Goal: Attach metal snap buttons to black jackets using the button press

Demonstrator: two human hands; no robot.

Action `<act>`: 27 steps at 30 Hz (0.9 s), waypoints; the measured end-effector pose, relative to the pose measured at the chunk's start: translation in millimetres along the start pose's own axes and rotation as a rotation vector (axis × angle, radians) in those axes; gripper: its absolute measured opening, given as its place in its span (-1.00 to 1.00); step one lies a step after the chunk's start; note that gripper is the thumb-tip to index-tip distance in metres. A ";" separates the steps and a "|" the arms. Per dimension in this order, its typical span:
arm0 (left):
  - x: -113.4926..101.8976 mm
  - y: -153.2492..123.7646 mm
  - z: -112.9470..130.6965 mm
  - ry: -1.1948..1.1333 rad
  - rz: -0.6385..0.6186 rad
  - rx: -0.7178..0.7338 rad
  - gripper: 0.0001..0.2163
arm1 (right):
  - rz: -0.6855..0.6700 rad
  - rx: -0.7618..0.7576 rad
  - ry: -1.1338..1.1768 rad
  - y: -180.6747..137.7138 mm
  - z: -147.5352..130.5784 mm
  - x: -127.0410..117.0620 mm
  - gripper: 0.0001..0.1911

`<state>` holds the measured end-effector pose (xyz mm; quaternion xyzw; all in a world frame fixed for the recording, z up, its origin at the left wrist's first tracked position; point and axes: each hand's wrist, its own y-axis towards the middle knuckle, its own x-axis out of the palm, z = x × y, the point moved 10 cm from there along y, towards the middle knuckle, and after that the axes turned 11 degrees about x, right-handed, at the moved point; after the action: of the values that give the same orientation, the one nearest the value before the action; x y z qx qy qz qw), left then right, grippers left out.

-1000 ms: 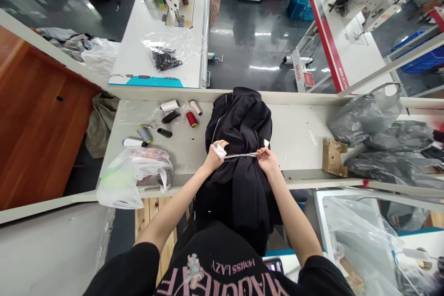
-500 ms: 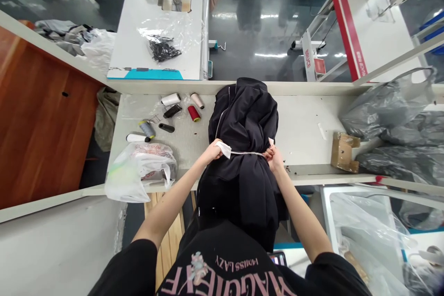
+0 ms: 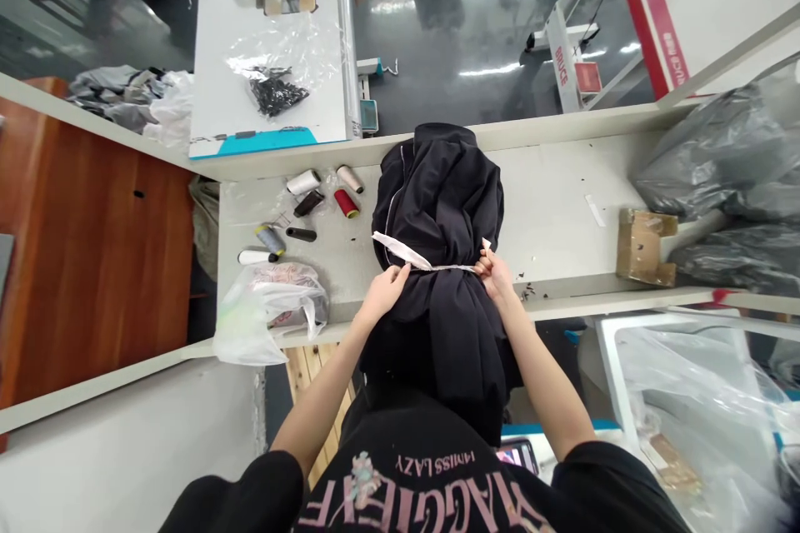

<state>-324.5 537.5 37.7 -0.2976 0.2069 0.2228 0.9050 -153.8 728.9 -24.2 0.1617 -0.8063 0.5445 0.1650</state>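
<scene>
A bundle of black fabric [image 3: 447,191] lies across the shelf and over my lap, with a pale zip or piping line along its left side. A white cloth strip [image 3: 406,251] runs across the bundle and gathers it at the middle. On the left, my left hand [image 3: 388,287] pinches the strip, and a wider loose length sticks out above the fingers toward the upper left. My right hand [image 3: 493,271] is closed on the strip's other side, with a small pale end poking up over the fingers.
Several thread spools [image 3: 346,203] and a white plastic bag [image 3: 275,308] lie left on the shelf [image 3: 556,208]. To the right stand an open cardboard box [image 3: 643,246] and grey plastic bags [image 3: 718,158]. Beyond the shelf is a sewing machine table [image 3: 331,83].
My left hand has shifted slightly down and inward, and the strip's loose left length now points up and left. My right hand still grips its side. The view has tilted a little.
</scene>
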 end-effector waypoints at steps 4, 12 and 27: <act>3.5 18.3 27.8 0.263 -0.048 0.033 -0.53 | 0.001 0.006 0.000 1.5 0.5 -0.4 -0.78; 0.3 20.8 70.6 0.564 0.106 0.258 -0.57 | -0.006 0.008 -0.004 1.2 0.4 1.3 -0.76; 50.5 43.0 64.1 -0.778 0.034 0.203 -0.79 | -0.019 -0.006 0.030 0.3 -0.8 -0.9 -0.75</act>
<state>-290.4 623.2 40.2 -0.0968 -0.1253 0.3122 0.9367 -153.0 729.8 -24.5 0.1607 -0.8038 0.5428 0.1830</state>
